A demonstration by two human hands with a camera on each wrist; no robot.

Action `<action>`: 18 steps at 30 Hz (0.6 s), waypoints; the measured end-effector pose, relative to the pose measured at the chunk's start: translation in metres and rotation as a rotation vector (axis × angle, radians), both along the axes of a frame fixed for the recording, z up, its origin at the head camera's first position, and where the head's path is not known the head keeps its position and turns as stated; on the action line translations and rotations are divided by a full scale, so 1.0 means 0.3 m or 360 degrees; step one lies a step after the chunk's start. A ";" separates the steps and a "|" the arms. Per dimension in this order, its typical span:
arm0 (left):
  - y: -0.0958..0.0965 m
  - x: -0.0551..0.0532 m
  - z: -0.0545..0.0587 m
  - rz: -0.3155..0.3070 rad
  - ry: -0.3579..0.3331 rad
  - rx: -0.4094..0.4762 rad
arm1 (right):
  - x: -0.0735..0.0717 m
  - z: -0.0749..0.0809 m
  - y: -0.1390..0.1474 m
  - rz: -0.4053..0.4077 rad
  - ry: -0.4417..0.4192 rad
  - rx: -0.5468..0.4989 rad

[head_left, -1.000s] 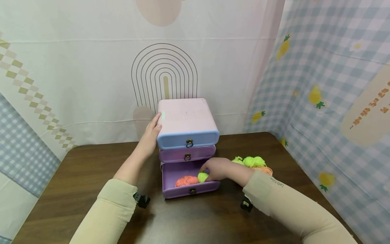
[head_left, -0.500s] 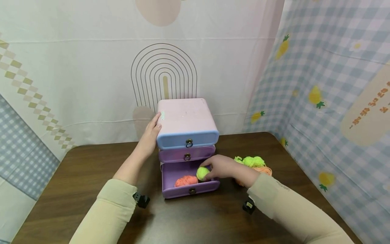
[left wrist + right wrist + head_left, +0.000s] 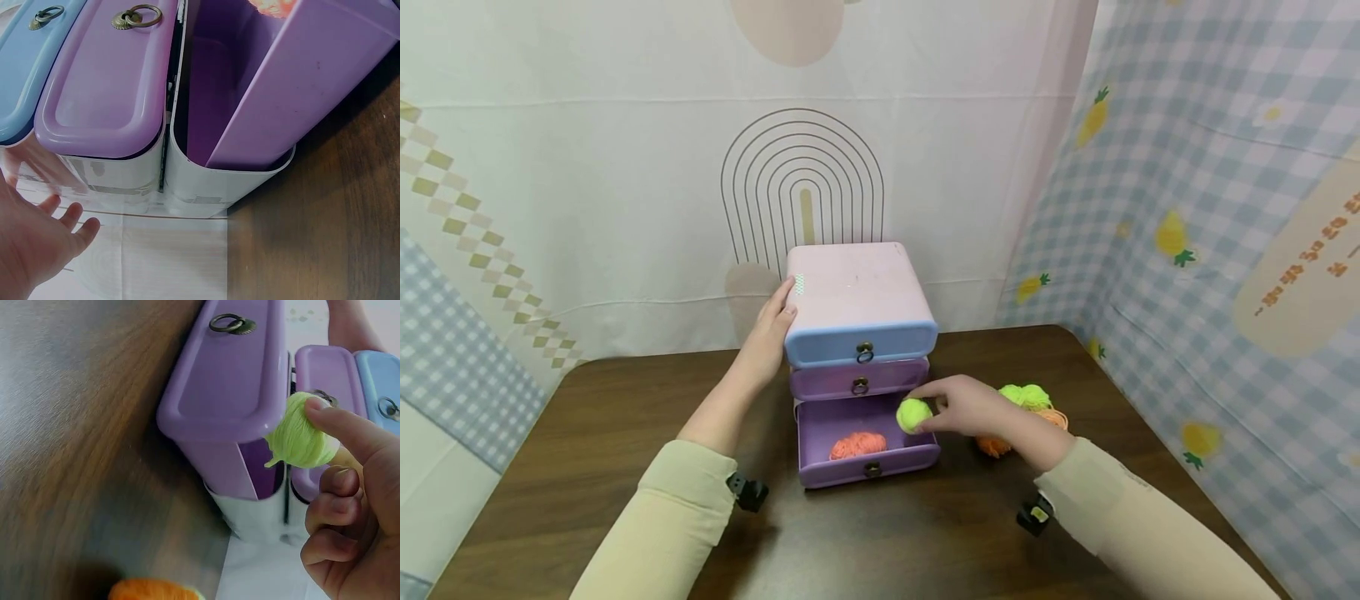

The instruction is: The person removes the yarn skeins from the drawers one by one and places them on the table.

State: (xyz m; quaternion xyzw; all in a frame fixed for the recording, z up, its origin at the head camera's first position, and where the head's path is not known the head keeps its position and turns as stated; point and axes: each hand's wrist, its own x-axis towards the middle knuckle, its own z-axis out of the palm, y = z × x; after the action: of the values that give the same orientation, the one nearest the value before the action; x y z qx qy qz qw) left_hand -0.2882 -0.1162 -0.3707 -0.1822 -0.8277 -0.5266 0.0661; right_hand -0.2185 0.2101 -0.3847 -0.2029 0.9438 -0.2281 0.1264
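Observation:
Between thumb and fingers, my right hand [image 3: 966,406] pinches a yellow-green ball of yarn [image 3: 302,432], held over the right side of the pulled-out bottom drawer [image 3: 820,429]. A coral ball of yarn [image 3: 859,445] lies inside that purple drawer, near its front. My left hand [image 3: 767,333] rests with extended fingers against the upper left side of the small chest of drawers [image 3: 857,283], which has a pink top. In the left wrist view, the fingers of this hand are spread beside the chest's white side.
Right of the chest, more yellow-green yarn [image 3: 1026,396] and orange yarn [image 3: 994,446] lie on the brown wooden table [image 3: 647,417]. The blue top drawer [image 3: 827,346] and purple middle drawer [image 3: 831,381] are pushed in. A patterned cloth [image 3: 955,167] hangs behind.
My right hand has lifted the yellow-green ball up from the bottom drawer and drawn it slightly right. The left hand stays on the chest. The coral ball has not moved.

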 end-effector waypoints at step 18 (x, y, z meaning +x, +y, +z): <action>0.002 0.001 -0.002 0.0004 0.0003 -0.0015 | 0.154 -0.038 0.277 -0.0132 0.0123 -0.0080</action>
State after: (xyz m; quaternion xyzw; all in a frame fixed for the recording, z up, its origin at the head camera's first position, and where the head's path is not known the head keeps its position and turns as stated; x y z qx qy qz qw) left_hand -0.2878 -0.1156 -0.3713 -0.1820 -0.8304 -0.5224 0.0665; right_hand -0.1723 0.2932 -0.3961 -0.1753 0.9496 -0.2487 0.0751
